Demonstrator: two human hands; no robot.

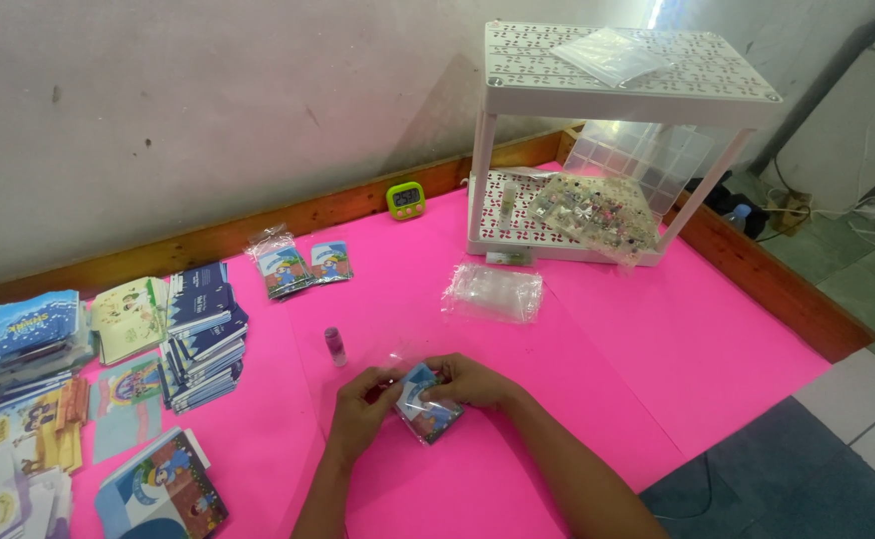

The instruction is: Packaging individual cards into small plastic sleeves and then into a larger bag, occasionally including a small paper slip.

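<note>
Left hand [362, 401] and right hand [472, 380] pinch a clear bag [427, 407] holding a small card over the pink desk [597, 339], mid-packing; sealing it next likely needs a firm press.

Pink tabletop [597, 329] with wooden rim. White two-tier rack [617, 80] at back right, bag of beads [592, 212] on lower shelf. Green timer [406, 200] by wall. Clear bag stack [492, 291] mid-table. Card piles [203, 334] left. Small pink tube [335, 345] upright.
</note>
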